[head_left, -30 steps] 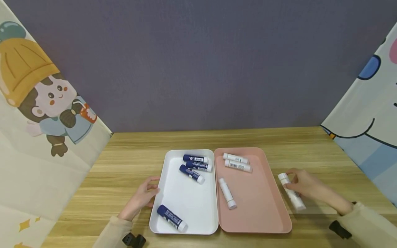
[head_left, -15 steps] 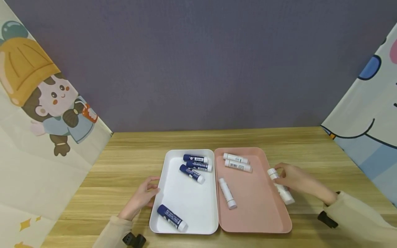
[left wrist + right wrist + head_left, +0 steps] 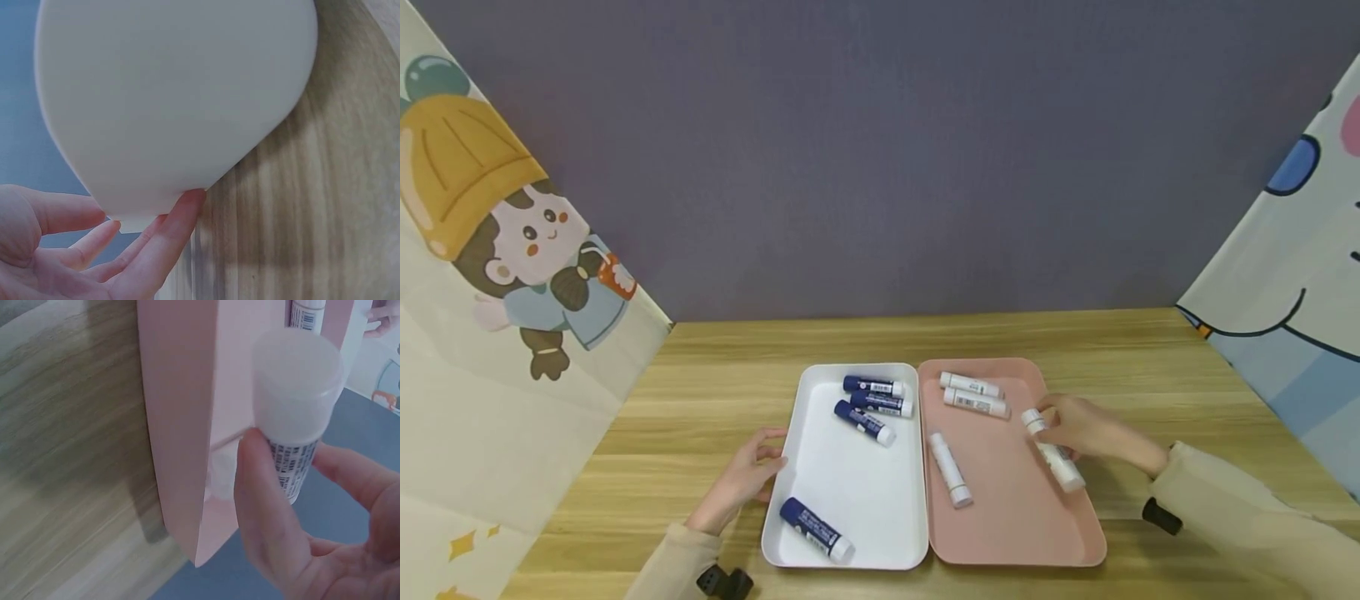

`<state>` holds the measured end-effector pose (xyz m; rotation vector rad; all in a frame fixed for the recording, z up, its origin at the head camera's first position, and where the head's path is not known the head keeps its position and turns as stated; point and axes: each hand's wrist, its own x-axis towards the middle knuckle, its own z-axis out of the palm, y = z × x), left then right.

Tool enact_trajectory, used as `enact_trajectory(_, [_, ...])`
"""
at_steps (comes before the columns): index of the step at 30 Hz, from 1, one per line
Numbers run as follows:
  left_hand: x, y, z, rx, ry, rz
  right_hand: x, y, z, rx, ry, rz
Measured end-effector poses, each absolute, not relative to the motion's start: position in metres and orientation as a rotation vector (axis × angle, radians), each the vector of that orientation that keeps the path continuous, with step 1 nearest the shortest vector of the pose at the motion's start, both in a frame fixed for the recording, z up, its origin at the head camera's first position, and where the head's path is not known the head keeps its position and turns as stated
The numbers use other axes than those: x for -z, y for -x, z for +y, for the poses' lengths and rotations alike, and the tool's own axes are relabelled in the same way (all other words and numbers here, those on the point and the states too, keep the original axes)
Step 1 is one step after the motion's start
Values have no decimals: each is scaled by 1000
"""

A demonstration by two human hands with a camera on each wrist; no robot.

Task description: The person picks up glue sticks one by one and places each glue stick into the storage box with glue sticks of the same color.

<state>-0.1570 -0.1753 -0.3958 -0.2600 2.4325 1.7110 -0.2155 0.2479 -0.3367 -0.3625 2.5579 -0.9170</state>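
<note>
My right hand (image 3: 1078,429) pinches a large white glue stick (image 3: 1062,468) between thumb and fingers, above the right side of the pink tray (image 3: 1000,533). Its cap and a barcode label show in the right wrist view, where the glue stick (image 3: 297,394) is tilted over the tray wall. At the white tray's (image 3: 850,487) left side, my left hand (image 3: 745,475) holds the edge, thumb and fingertips on the rim and outer wall. Several blue glue sticks (image 3: 816,529) with white caps lie in the white tray. Three white glue sticks (image 3: 950,469) lie in the pink tray.
Both trays stand side by side on a wooden table (image 3: 700,367). A grey panel (image 3: 880,167) rises behind the table, and cartoon-printed sheets (image 3: 542,242) flank it left and right.
My right hand has carried the large white glue stick leftward from beside the pink tray to over its right part. My left hand and the sticks in the trays have stayed put.
</note>
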Motion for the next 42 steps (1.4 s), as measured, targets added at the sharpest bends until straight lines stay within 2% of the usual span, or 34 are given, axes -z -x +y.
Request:
enact_trajectory(16, [397, 155, -177, -1707, 285, 2427, 354, 223, 223, 945, 227, 2483])
enact_trajectory(42, [397, 158, -176, -1713, 272, 2434, 370, 224, 217, 989, 171, 2479])
